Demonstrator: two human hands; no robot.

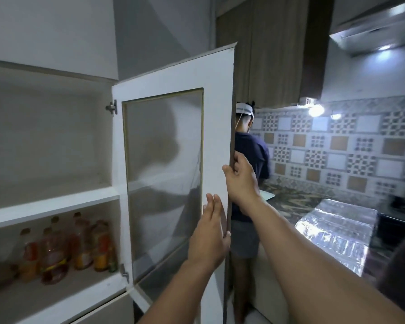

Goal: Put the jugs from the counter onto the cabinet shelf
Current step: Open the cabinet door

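Cabinet door (173, 141), white frame with a frosted glass panel, stands swung open toward the camera, hinged on its left side to the cabinet. Right hand (241, 181) is clamped on the door's free right edge about halfway up, thumb on the white inner face, fingers wrapped behind the edge. Left hand (211, 239) sits just below it on the same edge, palm flat on the inner frame, fingers straight and close together, thumb hooked round the edge; not a full grip, holding nothing else. Left of the door, the upper cabinet shelf (52, 204) is a white board with bare space above it. Below that board, left of the door's lower hinge, a cluster of bottles (66, 249) with orange and red labels stands upright on the lower shelf. No jugs visible anywhere in this view, so cannot tell where they are. Right of the door, a second person (250, 160) in a dark shirt stands facing the counter (297, 202); foil-covered surface (337, 235) further right, patterned tile wall (337, 146) behind.
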